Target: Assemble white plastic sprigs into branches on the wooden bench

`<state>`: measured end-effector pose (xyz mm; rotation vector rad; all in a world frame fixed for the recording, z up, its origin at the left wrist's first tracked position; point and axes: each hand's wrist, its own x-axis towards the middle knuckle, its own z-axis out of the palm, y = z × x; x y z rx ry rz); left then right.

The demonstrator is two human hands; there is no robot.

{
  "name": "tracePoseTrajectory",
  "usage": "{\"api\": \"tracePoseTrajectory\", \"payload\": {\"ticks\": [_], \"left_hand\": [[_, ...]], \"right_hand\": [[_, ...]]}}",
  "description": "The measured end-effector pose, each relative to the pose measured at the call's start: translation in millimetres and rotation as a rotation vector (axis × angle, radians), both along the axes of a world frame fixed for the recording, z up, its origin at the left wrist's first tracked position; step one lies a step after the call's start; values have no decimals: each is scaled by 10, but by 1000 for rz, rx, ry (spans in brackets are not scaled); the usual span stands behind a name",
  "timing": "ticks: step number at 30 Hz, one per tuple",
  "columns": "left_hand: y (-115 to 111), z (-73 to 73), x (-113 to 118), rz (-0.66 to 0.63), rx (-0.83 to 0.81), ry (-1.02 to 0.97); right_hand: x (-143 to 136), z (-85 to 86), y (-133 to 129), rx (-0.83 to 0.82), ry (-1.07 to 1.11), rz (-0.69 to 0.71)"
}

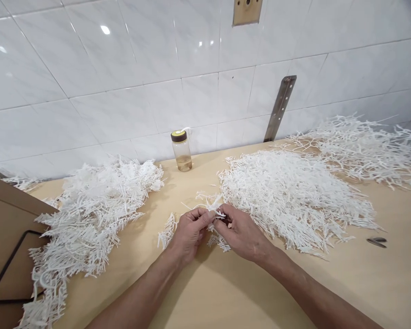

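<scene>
Near the middle of the wooden table [226, 292], my left hand [192, 228] is closed on a small bunch of white branching pieces [215, 205]. My right hand [239, 230] pinches the same bunch from the right, its fingertips close to those of my left hand. A few loose white sprigs [167, 232] lie just left of my left hand, and more [219, 241] show on the table below and between the hands. A large heap of white branching pieces [291, 196] spreads to the right of my right hand.
Another white heap [96, 205] covers the left side, beside a brown box [7, 246]. A lidded bottle [182, 153] stands near the tiled wall. A metal strip [280, 109] leans there. More white branches [370, 146] lie back right, and small dark snips [376, 242] lie at right.
</scene>
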<state>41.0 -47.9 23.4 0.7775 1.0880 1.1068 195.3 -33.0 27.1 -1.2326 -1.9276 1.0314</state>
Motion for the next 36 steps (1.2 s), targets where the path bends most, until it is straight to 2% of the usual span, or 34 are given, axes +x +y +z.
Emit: {"api": "tracePoseTrajectory", "payload": {"ticks": [3, 9, 15, 17, 20, 24, 27, 33, 36], "left_hand": [[8, -30, -21, 12, 2, 0], [1, -25, -1, 24, 77, 153], [-33, -23, 18, 150, 373, 436], [-54, -39, 33, 166, 422, 476], [-66, -73, 55, 136, 370, 408], [-46, -95, 57, 79, 207, 216], [-34, -74, 40, 29, 112, 116], [-3, -40, 1, 45, 156, 198], [16, -61, -20, 23, 193, 250]], "right_hand": [[17, 14, -14, -26, 40, 56], [48, 30, -1, -22, -15, 41], [71, -7, 37, 21, -97, 10], [74, -27, 51, -3, -121, -6], [61, -47, 59, -44, -81, -26], [32, -47, 51, -113, 63, -20], [25, -47, 50, -128, 82, -28], [32, -78, 63, 9, -28, -19], [33, -86, 71, 19, -63, 1]]}}
